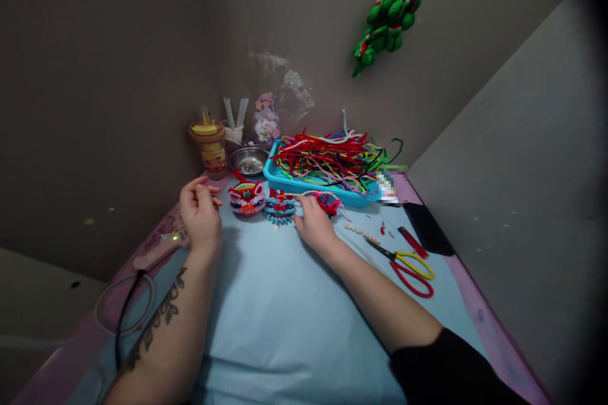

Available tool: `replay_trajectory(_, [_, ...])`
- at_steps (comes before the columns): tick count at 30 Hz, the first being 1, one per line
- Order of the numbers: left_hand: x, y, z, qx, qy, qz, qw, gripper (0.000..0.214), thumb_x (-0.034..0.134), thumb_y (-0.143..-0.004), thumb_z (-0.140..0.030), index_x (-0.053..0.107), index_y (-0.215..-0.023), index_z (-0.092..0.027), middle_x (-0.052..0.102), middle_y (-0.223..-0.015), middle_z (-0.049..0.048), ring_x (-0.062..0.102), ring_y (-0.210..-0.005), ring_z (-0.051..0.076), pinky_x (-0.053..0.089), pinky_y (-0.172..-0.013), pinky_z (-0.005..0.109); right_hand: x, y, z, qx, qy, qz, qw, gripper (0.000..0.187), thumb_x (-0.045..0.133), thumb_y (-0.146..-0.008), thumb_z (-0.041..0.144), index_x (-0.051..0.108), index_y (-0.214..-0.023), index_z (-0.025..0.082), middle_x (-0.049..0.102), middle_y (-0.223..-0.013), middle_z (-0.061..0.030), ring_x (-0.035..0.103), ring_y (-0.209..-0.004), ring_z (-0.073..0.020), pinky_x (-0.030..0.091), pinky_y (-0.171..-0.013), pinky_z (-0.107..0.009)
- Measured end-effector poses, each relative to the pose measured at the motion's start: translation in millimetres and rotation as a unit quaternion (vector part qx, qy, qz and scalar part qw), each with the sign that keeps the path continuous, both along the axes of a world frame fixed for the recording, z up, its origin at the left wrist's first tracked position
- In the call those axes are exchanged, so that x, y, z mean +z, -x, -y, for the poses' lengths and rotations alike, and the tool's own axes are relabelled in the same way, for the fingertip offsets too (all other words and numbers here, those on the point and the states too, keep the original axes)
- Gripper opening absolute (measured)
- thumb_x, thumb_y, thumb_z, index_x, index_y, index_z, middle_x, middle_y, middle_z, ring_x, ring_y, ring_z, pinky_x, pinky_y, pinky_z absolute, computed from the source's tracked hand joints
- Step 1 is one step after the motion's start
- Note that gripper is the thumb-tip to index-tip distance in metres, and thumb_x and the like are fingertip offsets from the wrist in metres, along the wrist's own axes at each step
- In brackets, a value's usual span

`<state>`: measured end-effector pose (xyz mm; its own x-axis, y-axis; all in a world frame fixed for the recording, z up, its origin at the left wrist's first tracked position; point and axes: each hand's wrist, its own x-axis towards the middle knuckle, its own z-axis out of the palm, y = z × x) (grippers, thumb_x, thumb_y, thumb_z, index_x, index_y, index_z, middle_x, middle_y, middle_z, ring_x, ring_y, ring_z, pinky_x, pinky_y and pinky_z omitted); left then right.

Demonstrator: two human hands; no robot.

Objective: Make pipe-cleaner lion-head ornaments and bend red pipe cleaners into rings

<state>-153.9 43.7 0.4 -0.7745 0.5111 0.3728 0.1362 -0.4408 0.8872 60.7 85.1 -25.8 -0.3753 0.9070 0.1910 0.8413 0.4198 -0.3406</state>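
My left hand [199, 210] hovers over the light blue table [266, 304], fingers loosely curled and holding nothing, left of a red and rainbow pipe-cleaner figure [247, 196]. My right hand [314, 221] rests on the table with its fingers closed on a red and pink pipe-cleaner piece [329, 202]. A blue pipe-cleaner figure [280, 209] lies just left of that hand. Behind both figures stands a turquoise tray [278, 178] heaped with coloured pipe cleaners [332, 155].
Red and yellow scissors [408, 266] and a red stick lie right of my right arm, beside a black flat object [427, 228]. A metal bowl [249, 161], a brown lidded cup [209, 145] and plastic bags stand at the back. A green ornament [389, 12] hangs on the wall. A cable [130, 304] runs along the left edge.
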Motion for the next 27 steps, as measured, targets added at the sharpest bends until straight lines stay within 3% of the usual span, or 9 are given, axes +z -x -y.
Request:
replay_trajectory(4, [-2.8, -3, -2, -0.009, 0.012, -0.002, 1.000, 0.025, 0.051, -0.087, -0.038, 0.056, -0.097, -0.016, 0.058, -0.072, -0.0010, 0.046, -0.049, 0.005, 0.033, -0.044, 0.016, -7.4, -10, 31, 0.098, -0.004, 0.011, 0.995, 0.025, 0.050, -0.089, 0.027, 0.062, -0.109, 0.020, 0.061, -0.110, -0.0088, 0.053, -0.103, -0.0235, 0.044, -0.085, -0.033])
replay_trajectory(7, [-6.3, -6, -2, -0.017, 0.035, -0.029, 0.999, 0.025, 0.051, -0.087, -0.037, 0.056, -0.099, -0.016, 0.058, -0.073, -0.0009, 0.046, -0.051, 0.005, 0.035, -0.046, 0.017, -11.2, -3, 43, 0.148, 0.000, 0.012, 0.989, 0.029, 0.053, -0.088, 0.031, 0.062, -0.114, 0.021, 0.062, -0.114, -0.0081, 0.050, -0.106, -0.0243, 0.043, -0.090, -0.035])
replay_trajectory(13, [-13.7, -10, -4, -0.026, 0.061, -0.062, 0.996, 0.025, 0.052, -0.086, -0.037, 0.055, -0.101, -0.017, 0.059, -0.075, -0.0001, 0.048, -0.053, 0.006, 0.035, -0.047, 0.018, -16.6, 9, 30, 0.129, 0.012, -0.004, 0.992, 0.049, 0.051, -0.089, 0.037, 0.048, -0.134, 0.018, 0.049, -0.139, -0.0068, 0.043, -0.117, -0.0281, 0.039, -0.098, -0.042])
replay_trajectory(20, [-16.7, -14, -2, -0.027, 0.086, -0.138, 0.986, 0.023, 0.052, -0.087, -0.034, 0.058, -0.101, -0.017, 0.061, -0.076, 0.0001, 0.052, -0.058, 0.009, 0.042, -0.054, 0.020, -21.3, 0, 26, 0.130, 0.025, -0.035, 0.991, 0.050, 0.051, -0.089, 0.035, 0.047, -0.135, 0.018, 0.046, -0.143, -0.0052, 0.043, -0.118, -0.0276, 0.038, -0.099, -0.043])
replay_trajectory(23, [-17.0, -22, 4, -0.025, 0.102, -0.263, 0.959, 0.018, 0.053, -0.086, -0.031, 0.062, -0.094, -0.016, 0.063, -0.077, 0.0010, 0.056, -0.064, 0.011, 0.044, -0.060, 0.022, -18.1, -9, 22, 0.107, -0.008, -0.052, 0.993, 0.042, 0.050, -0.089, 0.030, 0.054, -0.129, 0.019, 0.052, -0.137, -0.0054, 0.044, -0.115, -0.0262, 0.038, -0.098, -0.041])
replay_trajectory(27, [-16.7, -36, 13, -0.053, 0.087, -0.429, 0.898, 0.015, 0.055, -0.085, -0.025, 0.066, -0.092, -0.017, 0.067, -0.077, 0.0015, 0.057, -0.060, 0.011, 0.045, -0.058, 0.022, -5.0, -21, 4, 0.042, -0.089, -0.030, 0.995, 0.031, 0.047, -0.088, 0.021, 0.064, -0.113, 0.021, 0.048, -0.140, -0.0059, 0.037, -0.120, -0.0293, 0.033, -0.098, -0.047])
